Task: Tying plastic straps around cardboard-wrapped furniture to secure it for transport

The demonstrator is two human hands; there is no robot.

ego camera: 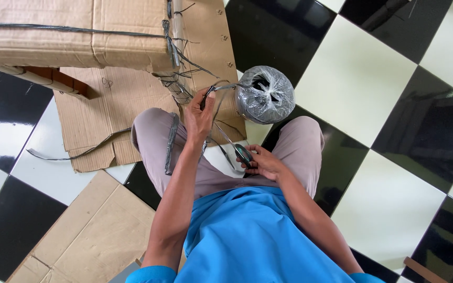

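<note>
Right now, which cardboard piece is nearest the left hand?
The flat sheet lying on the floor under the strapped box, directly beneath the left hand. The other flat sheet lies lower left, beside the elbow.

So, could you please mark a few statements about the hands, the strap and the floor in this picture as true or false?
1. The left hand is raised and pinches a thin dark strap. True.
2. The right hand rests empty on the floor. False: it is held over the lap and its grip is closed on a small dark roll.
3. A plastic-wrapped spool sits between the knees. True.
4. The floor is plain grey concrete. False: it is glossy black and white tiles.
5. Flattened cardboard lies on the floor. True.
</note>
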